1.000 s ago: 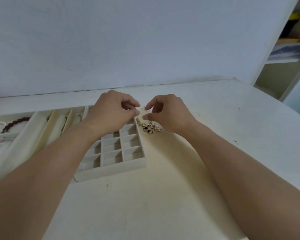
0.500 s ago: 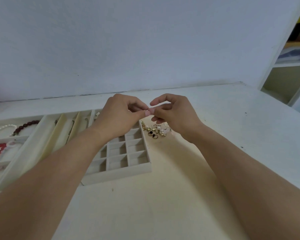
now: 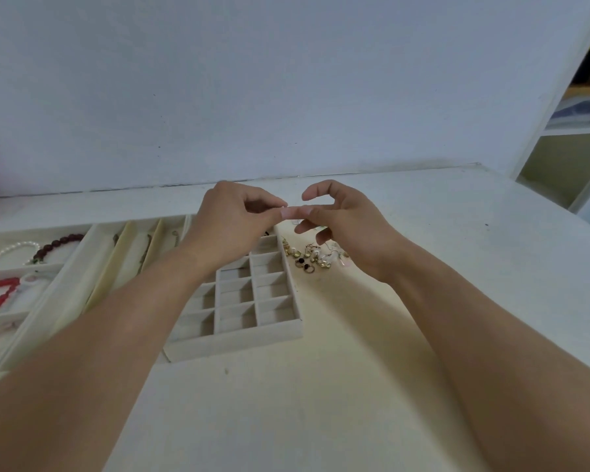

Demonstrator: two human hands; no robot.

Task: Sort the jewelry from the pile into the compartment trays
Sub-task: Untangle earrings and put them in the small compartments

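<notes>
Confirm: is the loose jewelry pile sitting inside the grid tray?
No. The jewelry pile lies on the bare table, just outside the right wall of the grid tray.

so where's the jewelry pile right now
In the head view the jewelry pile lies on the table, just right of the grid tray and below the right hand.

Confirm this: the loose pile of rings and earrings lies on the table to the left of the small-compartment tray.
Not quite. In the head view the loose pile lies on the table to the right of the small-compartment tray, beside its far right edge, not to its left.
</notes>
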